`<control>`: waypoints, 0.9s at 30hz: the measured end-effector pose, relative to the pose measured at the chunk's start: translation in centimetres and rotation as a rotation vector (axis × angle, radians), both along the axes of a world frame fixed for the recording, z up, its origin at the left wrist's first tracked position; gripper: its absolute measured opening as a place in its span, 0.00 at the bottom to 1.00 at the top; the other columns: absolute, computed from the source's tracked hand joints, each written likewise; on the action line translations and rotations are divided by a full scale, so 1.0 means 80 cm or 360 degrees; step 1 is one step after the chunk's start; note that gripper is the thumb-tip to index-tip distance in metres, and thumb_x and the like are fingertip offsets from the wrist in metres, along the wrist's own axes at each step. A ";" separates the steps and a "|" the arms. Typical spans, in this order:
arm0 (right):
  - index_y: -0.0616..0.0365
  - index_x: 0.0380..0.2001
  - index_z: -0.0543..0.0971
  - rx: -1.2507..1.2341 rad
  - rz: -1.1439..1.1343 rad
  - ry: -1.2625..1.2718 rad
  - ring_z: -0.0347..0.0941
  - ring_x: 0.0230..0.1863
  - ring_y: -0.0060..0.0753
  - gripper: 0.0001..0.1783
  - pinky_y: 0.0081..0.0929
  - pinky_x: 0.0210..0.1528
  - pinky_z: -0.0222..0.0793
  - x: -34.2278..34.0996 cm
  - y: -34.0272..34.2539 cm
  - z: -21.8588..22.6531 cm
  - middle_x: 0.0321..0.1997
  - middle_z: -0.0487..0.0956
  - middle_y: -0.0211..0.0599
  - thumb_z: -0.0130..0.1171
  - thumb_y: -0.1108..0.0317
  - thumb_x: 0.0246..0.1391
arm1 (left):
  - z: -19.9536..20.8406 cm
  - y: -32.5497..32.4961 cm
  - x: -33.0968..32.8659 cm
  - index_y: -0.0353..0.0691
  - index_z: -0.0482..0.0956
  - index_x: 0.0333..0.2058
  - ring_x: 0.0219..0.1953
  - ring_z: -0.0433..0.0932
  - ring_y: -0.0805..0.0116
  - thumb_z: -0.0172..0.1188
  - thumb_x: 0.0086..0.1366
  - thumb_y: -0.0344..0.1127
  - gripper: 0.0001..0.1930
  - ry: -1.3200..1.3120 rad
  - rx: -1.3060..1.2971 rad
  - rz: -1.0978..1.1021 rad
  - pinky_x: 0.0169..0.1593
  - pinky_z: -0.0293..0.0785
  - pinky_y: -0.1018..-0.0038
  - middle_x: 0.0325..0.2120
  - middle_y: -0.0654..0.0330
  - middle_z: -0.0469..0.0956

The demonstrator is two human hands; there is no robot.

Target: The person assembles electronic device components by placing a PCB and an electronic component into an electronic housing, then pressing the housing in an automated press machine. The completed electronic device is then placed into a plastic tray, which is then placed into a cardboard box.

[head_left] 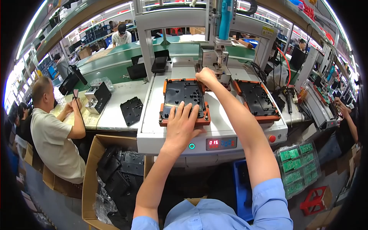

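On the orange fixture [202, 121], black panel [179, 94] now touched by flat-open left hand [180, 126] | far-right corner: right hand [207, 77] curled, hold can't be told | leftward, white bed [156, 96] exposed; rightward, second fixture [264, 118] set apart

A light-blue shirt [207, 215] with loose, creased, half-length sleeves [271, 202], bare forearms [155, 184] and bare fingers [185, 112].
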State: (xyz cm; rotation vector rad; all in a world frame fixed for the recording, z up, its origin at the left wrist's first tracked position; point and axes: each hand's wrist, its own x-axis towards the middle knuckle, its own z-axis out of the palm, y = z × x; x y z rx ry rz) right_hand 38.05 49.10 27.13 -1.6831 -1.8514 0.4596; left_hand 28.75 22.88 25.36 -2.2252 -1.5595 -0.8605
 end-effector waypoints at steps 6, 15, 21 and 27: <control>0.63 0.19 0.80 0.0038 0.0024 0.0131 0.77 0.26 0.39 0.27 0.35 0.32 0.70 0.007 -0.037 0.001 0.22 0.79 0.45 0.54 0.46 0.50 | -0.006 0.002 0.004 0.41 0.65 0.54 0.58 0.62 0.53 0.70 0.42 0.48 0.40 0.0059 0.0014 0.0034 0.61 0.53 0.55 0.52 0.54 0.67; 0.60 0.29 0.75 0.0792 0.0372 0.0192 0.71 0.38 0.41 0.12 0.34 0.40 0.66 0.078 -0.292 -0.028 0.33 0.74 0.39 0.61 0.62 0.50 | -0.004 0.000 0.008 0.42 0.66 0.54 0.58 0.63 0.55 0.71 0.42 0.43 0.38 0.0011 0.0066 0.0060 0.60 0.56 0.56 0.50 0.56 0.68; 0.63 0.28 0.73 0.1112 0.0597 0.0511 0.66 0.37 0.40 0.06 0.32 0.42 0.64 0.072 -0.281 -0.034 0.31 0.71 0.39 0.58 0.74 0.46 | -0.006 0.000 0.005 0.43 0.65 0.55 0.59 0.61 0.55 0.70 0.44 0.40 0.38 0.0057 0.0036 0.0077 0.61 0.54 0.57 0.52 0.57 0.67; 0.62 0.27 0.73 0.1037 0.0503 0.0586 0.66 0.37 0.40 0.05 0.32 0.41 0.64 0.064 -0.281 -0.042 0.30 0.71 0.38 0.58 0.75 0.45 | -0.008 -0.003 0.007 0.44 0.65 0.55 0.59 0.61 0.55 0.69 0.45 0.40 0.37 0.0055 0.0023 0.0078 0.62 0.53 0.59 0.53 0.57 0.66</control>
